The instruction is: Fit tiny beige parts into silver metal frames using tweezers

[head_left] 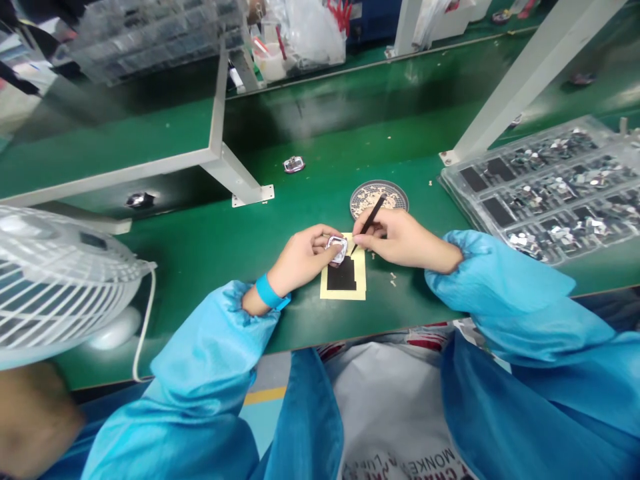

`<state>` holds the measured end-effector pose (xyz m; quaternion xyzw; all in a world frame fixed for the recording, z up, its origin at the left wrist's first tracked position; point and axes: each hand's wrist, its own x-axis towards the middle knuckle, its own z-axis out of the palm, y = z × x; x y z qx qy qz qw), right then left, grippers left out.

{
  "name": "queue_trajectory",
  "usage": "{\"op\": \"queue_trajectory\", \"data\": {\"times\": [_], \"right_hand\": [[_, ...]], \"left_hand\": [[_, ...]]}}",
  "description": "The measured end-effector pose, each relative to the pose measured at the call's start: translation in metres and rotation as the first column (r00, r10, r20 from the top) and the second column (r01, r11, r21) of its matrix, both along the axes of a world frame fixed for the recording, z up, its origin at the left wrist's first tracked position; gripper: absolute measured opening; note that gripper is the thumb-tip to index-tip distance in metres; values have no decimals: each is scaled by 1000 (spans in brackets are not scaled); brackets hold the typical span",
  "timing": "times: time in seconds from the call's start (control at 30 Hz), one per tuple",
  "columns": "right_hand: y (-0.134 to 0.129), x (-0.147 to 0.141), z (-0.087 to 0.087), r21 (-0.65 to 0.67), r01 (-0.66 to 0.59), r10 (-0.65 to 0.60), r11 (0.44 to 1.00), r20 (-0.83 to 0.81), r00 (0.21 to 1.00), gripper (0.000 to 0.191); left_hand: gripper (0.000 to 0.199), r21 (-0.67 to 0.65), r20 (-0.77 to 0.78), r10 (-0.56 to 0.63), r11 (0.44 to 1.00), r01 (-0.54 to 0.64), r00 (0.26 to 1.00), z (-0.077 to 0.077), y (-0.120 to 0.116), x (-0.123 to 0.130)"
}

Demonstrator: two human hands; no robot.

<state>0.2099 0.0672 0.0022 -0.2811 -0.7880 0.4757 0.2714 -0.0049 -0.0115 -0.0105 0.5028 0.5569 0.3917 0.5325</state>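
Observation:
My left hand (306, 256) pinches a small white-rimmed part (337, 250) between thumb and fingers, above a yellow sheet (361, 288). Black pieces (342, 277) lie on that sheet, just below the part. In my right hand (393, 237) is a dark, thin tool like tweezers (373, 215); its tip points down beside the white-rimmed part, over the sheet. Whether the tip holds anything is too small to tell. Just beyond my right hand sits a round grey dish (356, 198) with many small beige pieces.
A white fan (60, 287) stands at the left, near a shelf post (235, 175). Another small part (294, 164) lies farther back. Clear compartment trays (465, 200) of components fill the right side. A slanted post (525, 80) rises behind them. Small beige pieces (393, 280) lie near my right hand.

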Motion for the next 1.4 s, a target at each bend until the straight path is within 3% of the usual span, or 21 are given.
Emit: {"op": "queue_trajectory", "data": {"times": [0.1,0.2,0.33,0.87,1.4], "right_hand": [[0,2,5,33,60,-57,998,-81,995,16],[-1,3,10,205,138,-106,969,-158,982,14],[-2,3,12,380,111,-55,918,-155,986,10],[-1,-1,1,450,100,-3,887,-212,977,5],[-2,-2,1,432,90,4,897,-212,977,4]], "left_hand": [[29,-14,37,29,999,-29,999,2,1,2],[27,-29,57,84,996,-83,995,5,2,4],[29,-30,52,137,990,-135,989,6,3,3],[34,-42,34,155,987,-153,987,6,3,3],[36,-38,46,177,984,-176,983,5,4,4]]}}
